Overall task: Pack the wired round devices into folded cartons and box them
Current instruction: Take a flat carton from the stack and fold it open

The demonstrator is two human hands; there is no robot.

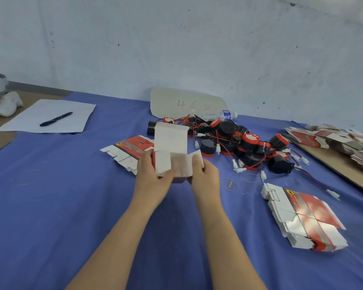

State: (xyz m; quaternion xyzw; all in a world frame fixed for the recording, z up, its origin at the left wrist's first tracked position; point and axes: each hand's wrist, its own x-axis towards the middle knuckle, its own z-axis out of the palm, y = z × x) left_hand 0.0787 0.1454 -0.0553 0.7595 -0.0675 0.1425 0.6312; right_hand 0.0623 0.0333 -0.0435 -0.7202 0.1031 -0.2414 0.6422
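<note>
Left hand [153, 176] and right hand [204, 178] each hold a tight grip on the carton [172, 151], flaps open

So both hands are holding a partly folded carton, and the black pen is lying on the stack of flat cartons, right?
Not quite. The left hand and right hand do hold the partly folded carton, but in the head view the black pen lies on the white sheet of paper instead.
</note>
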